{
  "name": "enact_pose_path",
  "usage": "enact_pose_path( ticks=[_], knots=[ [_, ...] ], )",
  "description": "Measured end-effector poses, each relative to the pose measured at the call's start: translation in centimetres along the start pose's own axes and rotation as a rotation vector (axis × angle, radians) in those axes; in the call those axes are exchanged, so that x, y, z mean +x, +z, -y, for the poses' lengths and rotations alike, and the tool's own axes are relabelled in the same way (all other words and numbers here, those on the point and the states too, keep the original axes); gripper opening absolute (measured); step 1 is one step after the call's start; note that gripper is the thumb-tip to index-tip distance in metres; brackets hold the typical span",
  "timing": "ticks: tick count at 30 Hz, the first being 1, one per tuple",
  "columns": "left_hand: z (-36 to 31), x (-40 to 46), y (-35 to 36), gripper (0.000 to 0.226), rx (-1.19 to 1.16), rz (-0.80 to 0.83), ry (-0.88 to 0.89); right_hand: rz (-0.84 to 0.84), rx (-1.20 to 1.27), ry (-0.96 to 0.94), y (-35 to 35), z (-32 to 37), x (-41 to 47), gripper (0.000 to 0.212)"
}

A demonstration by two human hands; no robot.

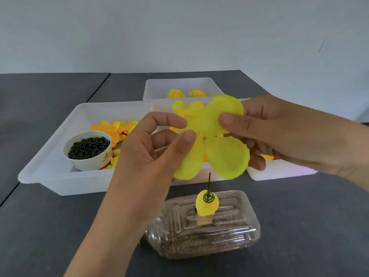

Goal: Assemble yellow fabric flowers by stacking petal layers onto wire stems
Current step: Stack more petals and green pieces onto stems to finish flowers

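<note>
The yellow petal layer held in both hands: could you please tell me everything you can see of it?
The yellow petal layer is a thin, fabric-like piece with rounded lobes around a small centre hole. It is held flat towards the camera, above the wire stem. The left hand pinches its left side; the right hand pinches its upper right lobe, fingers behind.

A small craft-assembly workroom: a dark grey table [50,226] against a bare pale wall [179,27], with white plastic trays [50,176] sorting yellow petals [113,126] and a cup of green parts [88,149]
</note>
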State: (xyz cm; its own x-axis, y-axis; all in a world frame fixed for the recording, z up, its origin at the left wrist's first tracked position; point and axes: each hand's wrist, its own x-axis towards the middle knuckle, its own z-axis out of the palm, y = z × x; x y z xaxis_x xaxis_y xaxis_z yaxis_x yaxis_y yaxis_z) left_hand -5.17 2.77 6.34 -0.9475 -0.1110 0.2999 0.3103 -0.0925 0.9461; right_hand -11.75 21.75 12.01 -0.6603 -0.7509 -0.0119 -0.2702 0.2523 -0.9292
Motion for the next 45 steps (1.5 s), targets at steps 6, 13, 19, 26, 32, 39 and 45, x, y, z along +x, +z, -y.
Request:
enact_pose_path(
  ticks=[6, 13, 19, 26, 32, 39, 45],
  knots=[
    [0.8, -1.7, -0.5, 0.019, 0.084, 0.142, -0.038, -0.018, 0.031, 0.088, 0.8, -2.5, -1.5, 0.029],
    [1.7, -2.4, -1.5, 0.033, 0.117, 0.21, -0.038, 0.021, 0.138, 0.161, 2.0, -4.6, -2.3, 0.047],
    [2.2, -2.1, -1.4, 0.034, 0.125, 0.203, -0.07, -0.036, 0.121, 0.196, 2.0, -6.1, -2.2, 0.07],
    [2.7, -2.2, -1.6, 0.032, 0.106, 0.2, -0.084, -0.043, 0.138, 0.199, 2.1, -6.2, -2.1, 0.055],
    [5.3, -3.1, -1.7, 0.03, 0.155, 0.179, -0.219, -0.064, 0.053, 0.329, 3.3, -7.3, -2.0, 0.042],
    [6.7, -3.5, -1.8, 0.029, 0.169, 0.168, -0.276, 0.003, 0.147, 0.414, 3.9, -8.7, -2.2, 0.057],
    [6.9, -3.4, -2.4, 0.041, 0.257, 0.158, -0.293, 0.049, -0.071, 0.418, 2.7, -8.2, -2.2, 0.056]
  ],
)
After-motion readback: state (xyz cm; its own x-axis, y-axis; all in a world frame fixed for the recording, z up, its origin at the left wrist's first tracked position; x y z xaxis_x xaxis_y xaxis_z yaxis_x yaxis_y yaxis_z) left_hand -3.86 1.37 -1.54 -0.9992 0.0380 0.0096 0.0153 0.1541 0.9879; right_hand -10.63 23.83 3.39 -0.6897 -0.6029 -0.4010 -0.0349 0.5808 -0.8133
